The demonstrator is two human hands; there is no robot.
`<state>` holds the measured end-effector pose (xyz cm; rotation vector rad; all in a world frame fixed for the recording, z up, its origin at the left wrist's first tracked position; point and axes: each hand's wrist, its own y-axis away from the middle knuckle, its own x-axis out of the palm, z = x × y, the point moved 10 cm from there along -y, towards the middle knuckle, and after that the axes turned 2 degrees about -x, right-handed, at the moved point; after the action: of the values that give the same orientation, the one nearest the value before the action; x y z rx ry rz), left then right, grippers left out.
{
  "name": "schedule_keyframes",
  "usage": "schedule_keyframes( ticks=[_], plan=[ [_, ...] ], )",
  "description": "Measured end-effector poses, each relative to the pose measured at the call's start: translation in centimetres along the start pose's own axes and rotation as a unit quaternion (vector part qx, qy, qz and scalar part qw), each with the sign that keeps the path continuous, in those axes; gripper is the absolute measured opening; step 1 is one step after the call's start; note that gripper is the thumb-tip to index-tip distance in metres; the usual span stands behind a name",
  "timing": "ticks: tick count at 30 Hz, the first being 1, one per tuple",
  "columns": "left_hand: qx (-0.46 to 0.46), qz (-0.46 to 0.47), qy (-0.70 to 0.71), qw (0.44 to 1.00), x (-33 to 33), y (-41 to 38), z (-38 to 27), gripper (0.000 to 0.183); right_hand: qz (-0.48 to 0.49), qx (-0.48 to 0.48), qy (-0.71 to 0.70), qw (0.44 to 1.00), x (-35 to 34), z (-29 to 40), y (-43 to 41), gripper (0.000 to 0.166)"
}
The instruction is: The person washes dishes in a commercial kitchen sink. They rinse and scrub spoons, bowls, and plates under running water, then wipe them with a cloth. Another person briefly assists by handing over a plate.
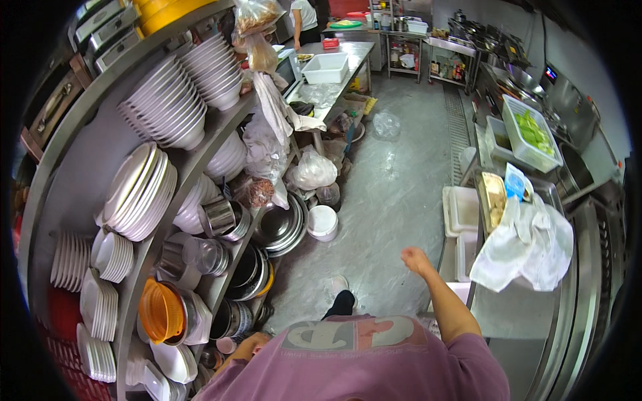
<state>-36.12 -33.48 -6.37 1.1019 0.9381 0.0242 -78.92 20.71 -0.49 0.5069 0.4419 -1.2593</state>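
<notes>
My right hand (415,259) hangs over the grey floor with its fingers curled, and no object shows in it. To its right are white plastic bins (464,209) under the counter edge. On that steel counter (516,311) lies a white cloth or bag (526,240). My left hand (257,344) is low beside the shelf rack, partly hidden by my purple shirt (361,361); its fingers cannot be made out. Close to it are a pink cup (226,345) and stacked metal pots (231,321). One of my feet (340,284) is ahead on the floor.
Steel shelves at left carry stacked white bowls (165,105), plates (140,193) and an orange basket (160,311). A white bucket (322,223) and a clear plastic bag (386,124) sit on the floor. Right, a basket (531,133) holds green vegetables. A person (304,22) stands far back.
</notes>
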Motion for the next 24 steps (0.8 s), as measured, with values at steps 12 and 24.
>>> schedule_keyframes(
  ticks=[12,24],
  plan=[
    [0.244,-0.097,0.135,0.955,-24.3,-19.1,-25.9,0.059,0.116,0.026,-0.302,0.946,-4.0,24.8,-27.9,0.017],
    [0.314,-0.149,0.512,0.786,-53.6,-16.7,-41.5,0.038,0.198,-0.242,-0.038,0.949,11.6,38.1,-51.2,0.028]
  ],
)
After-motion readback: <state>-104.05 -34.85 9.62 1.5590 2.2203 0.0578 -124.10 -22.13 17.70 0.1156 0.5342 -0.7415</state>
